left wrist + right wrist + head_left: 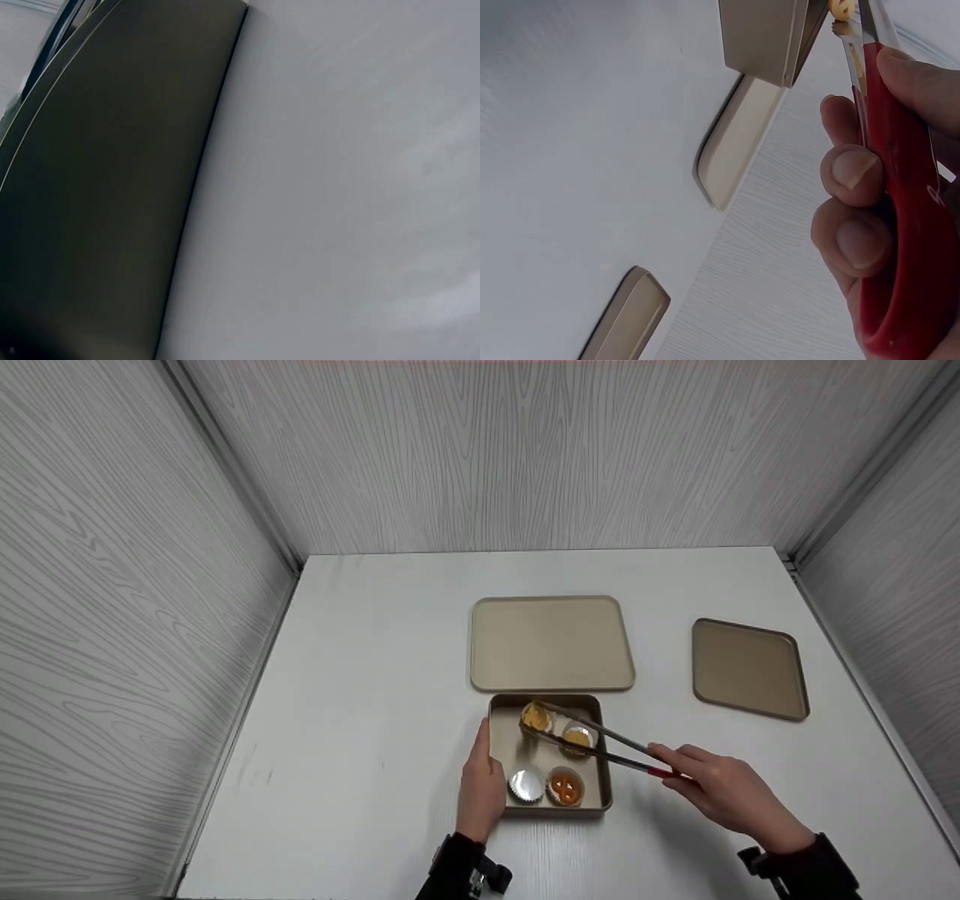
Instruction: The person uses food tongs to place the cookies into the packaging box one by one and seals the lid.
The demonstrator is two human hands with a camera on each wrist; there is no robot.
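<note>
On the white table [360, 660] stands a deep beige baking pan [502, 750] with four small pastries in foil cups. Two are at the far side: a yellow tart [535, 718] and a second tart [578, 737]. At the near side sit a silver foil cup [526, 785] and an orange-topped tart [565, 788]. The right hand [724, 791] grips a pair of tongs [592, 739] by the red handle, fingers curled round it; the metal tips reach around the yellow tart. The left hand [480, 784] rests with straight fingers against the pan's left wall. Behind the pan lies a large flat tray [551, 643], and a smaller tray [748, 667] is well apart at right. I can read no writing anywhere.
</note>
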